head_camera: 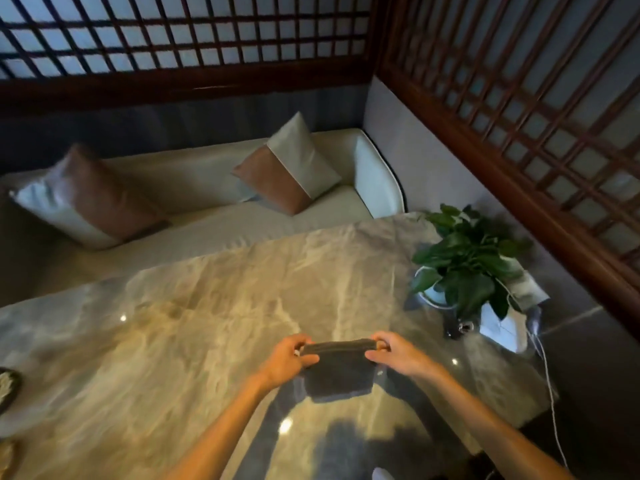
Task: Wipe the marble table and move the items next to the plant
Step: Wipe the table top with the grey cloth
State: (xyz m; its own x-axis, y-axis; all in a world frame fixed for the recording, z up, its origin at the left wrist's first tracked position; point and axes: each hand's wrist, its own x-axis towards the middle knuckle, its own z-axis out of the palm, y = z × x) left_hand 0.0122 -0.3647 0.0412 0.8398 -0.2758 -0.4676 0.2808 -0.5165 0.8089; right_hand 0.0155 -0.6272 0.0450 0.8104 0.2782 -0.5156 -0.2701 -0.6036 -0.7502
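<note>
- The left hand (289, 358) and right hand (398, 353) each pinch a top corner of the dark cloth (337, 372) between thumb and fingers; it hangs stretched just above the marble table (207, 306), near its front edge
- Wiping looks unstarted or paused; I judge the cloth is being folded
- A white box (504, 329) and small dark items (459, 329) already sit beside the plant (467, 261); dishes at the far left edge (7, 386) remain unmoved

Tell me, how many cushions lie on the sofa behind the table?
2. One cushion lies at the sofa's left end, the other cushion nearer its right armrest. More could be hidden beyond the left edge of the view.
</note>
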